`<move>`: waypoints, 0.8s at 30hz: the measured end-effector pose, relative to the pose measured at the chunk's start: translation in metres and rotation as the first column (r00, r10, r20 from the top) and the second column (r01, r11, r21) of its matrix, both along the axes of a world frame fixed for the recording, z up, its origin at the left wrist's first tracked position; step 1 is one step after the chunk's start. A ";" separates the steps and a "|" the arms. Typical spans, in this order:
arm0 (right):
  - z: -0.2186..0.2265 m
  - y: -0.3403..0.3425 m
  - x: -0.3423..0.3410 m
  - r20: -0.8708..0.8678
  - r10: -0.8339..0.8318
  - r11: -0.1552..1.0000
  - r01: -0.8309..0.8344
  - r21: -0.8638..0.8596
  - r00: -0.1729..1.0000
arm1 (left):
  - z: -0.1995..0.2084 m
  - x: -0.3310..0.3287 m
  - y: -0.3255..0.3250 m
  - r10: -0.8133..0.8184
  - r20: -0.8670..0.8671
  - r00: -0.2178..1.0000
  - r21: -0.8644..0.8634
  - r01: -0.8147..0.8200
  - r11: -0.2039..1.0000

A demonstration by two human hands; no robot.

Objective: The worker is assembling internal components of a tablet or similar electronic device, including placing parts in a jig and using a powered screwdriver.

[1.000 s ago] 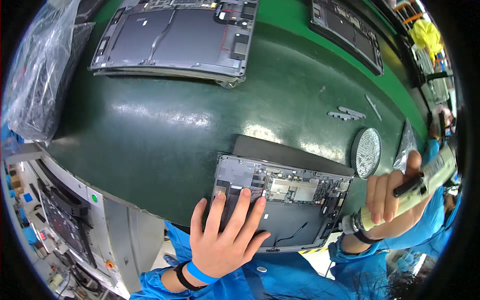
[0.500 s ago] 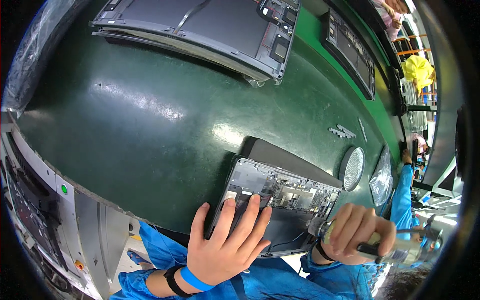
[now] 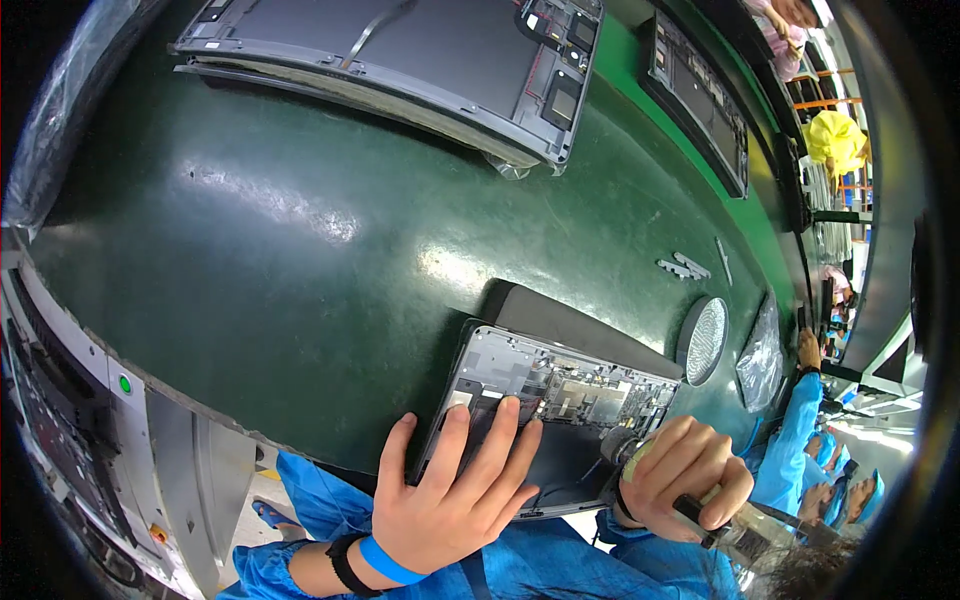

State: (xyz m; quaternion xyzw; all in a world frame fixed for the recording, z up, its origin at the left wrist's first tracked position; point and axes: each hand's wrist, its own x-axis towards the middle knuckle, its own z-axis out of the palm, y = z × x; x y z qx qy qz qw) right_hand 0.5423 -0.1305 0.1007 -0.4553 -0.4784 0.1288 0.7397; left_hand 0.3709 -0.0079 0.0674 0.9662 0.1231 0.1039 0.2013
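Green and glossy, the wide rubber-like conveyor belt [image 3: 300, 260] is filling most of the head view, catching bright reflections. At its far edge a large grey flat device chassis [image 3: 400, 60] is lying open side up, with a second dark chassis [image 3: 700, 100] sitting further right along the belt. At the near edge, directly before the person, a smaller open grey device shell with exposed circuit boards [image 3: 560, 400] is lying flat on the belt, its near edge reaching the belt's rim. A dark flat panel [image 3: 580, 325] is lying just behind it, touching its far side. To the right, a round silvery mesh-textured dish [image 3: 705, 340] is sitting near the shell, with a crumpled clear plastic bag [image 3: 762, 355] just beside it.

The left hand [image 3: 450, 500] is lying open with fingers spread flat, pressing on the shell's left part and gripping nothing. The right hand [image 3: 685, 475] is curling fully closed around a pale-bodied electric screwdriver [image 3: 740, 535], whose tip end is pointing toward the shell's right near corner. A blue band [image 3: 385, 562] is circling the left wrist. Small grey metal strips [image 3: 680, 267] are lying well apart on the belt.
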 end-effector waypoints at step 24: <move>0.015 -0.001 0.007 -0.127 0.192 0.953 -0.216 -0.211 0.973 | 0.003 0.000 -0.001 -0.001 -0.024 1.000 0.014 0.001 1.000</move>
